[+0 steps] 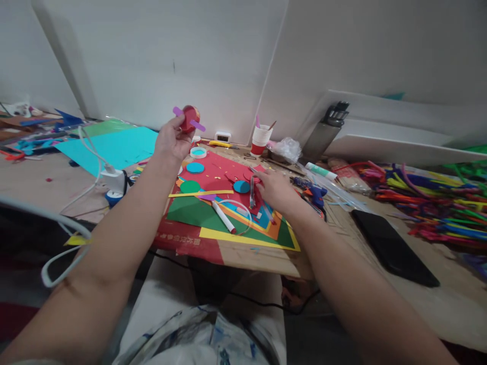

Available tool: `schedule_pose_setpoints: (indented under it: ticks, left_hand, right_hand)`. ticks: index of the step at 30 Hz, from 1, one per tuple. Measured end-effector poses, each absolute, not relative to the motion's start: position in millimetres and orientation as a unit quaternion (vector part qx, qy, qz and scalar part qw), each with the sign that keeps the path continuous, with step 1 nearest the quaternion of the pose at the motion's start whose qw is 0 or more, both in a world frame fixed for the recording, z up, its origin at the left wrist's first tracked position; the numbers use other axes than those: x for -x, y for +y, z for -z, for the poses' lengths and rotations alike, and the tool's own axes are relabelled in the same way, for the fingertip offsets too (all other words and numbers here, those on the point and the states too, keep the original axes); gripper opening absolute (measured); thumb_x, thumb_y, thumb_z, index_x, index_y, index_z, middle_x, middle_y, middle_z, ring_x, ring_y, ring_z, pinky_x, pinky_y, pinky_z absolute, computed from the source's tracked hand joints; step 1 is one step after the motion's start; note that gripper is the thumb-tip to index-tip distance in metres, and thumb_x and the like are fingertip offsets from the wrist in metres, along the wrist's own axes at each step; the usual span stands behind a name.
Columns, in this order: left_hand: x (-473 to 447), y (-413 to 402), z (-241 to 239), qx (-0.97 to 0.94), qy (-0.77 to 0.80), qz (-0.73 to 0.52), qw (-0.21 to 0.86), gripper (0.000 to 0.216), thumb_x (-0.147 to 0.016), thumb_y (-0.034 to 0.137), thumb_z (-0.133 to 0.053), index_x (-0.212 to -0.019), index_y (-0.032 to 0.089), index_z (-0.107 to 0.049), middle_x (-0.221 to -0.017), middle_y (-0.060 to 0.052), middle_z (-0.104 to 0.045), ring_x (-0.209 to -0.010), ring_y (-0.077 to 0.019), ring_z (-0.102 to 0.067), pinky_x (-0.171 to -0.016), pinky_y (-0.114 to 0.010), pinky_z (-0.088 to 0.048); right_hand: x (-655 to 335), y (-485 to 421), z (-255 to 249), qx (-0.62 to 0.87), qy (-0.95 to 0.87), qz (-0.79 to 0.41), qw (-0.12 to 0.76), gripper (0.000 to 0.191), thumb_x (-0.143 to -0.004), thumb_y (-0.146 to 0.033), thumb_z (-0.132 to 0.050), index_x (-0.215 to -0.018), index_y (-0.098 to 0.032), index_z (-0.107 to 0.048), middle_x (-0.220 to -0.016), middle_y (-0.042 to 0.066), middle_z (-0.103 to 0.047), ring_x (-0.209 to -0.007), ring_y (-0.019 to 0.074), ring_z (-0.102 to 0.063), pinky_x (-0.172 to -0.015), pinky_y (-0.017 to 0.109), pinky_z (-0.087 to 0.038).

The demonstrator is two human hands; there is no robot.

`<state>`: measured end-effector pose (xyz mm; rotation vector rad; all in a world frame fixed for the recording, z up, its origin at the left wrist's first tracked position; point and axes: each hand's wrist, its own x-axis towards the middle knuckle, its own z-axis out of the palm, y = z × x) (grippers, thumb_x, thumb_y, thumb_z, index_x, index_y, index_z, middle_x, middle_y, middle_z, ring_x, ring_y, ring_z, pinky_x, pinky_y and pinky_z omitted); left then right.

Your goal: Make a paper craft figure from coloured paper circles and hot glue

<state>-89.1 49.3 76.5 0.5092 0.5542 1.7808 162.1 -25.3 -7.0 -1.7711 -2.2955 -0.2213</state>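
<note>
My left hand (173, 139) is raised above the table, its fingers closed on a red paper disc (189, 119) with a purple paper strip (197, 125) across it. My right hand (277, 190) is low over the red paper (213, 170), fingers bent. At its fingertips is a slim, shiny item (251, 192) whose kind is unclear; the hand partly hides what it grips. Close by lie a blue disc (241, 187), a green disc (189, 187) and another blue disc (195, 168). A yellow strip (201, 193) and a white marker (223, 217) lie nearer me.
White paper cups (262, 137) stand at the back beside a grey bottle (323, 129). Rightward are a blue glue gun (316, 193), a black phone (393, 247) and colourful pipe cleaners (437, 208). A charger (113, 180) with a white cable and cyan paper (114, 144) lie left.
</note>
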Motion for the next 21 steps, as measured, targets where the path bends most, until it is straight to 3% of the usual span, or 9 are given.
schedule_pose_setpoints:
  ticks: [9,16,21]
  left_hand:
    - [103.7,47.5,-76.0,-0.187,0.219,-0.775,0.562,0.027,-0.092,0.013,-0.043,-0.113,0.02,-0.058,-0.098,-0.007,-0.07,-0.103,-0.0173,-0.066,-0.088,-0.03,-0.055]
    - [119.7,57.4,-74.8,-0.155,0.247,-0.785,0.547,0.029,-0.093,0.01,-0.038,-0.113,0.02,-0.057,-0.093,-0.007,-0.069,-0.098,-0.0145,-0.067,-0.078,-0.023,-0.057]
    - [126.8,56.1,-75.0,-0.191,0.241,-0.77,0.56,0.028,-0.089,0.01,-0.044,-0.111,0.019,-0.058,-0.1,-0.009,-0.069,-0.099,-0.0181,-0.067,-0.084,-0.031,-0.057]
  right_hand:
    - [-151.4,-29.5,0.2,0.549,-0.802,0.005,0.234,0.027,-0.09,-0.025,-0.05,-0.106,-0.015,-0.069,-0.101,0.013,-0.067,-0.093,0.0234,-0.061,-0.084,0.036,-0.046]
    - [-123.6,-28.3,-18.8,0.494,-0.829,-0.05,0.256,0.019,-0.087,-0.024,-0.055,-0.096,-0.018,-0.071,-0.095,0.008,-0.071,-0.086,0.0193,-0.063,-0.079,0.032,-0.047]
    - [-89.0,-15.7,-27.5,0.446,-0.861,-0.047,0.239,0.02,-0.087,-0.021,-0.052,-0.095,-0.019,-0.071,-0.096,0.007,-0.071,-0.085,0.0185,-0.063,-0.076,0.03,-0.047]
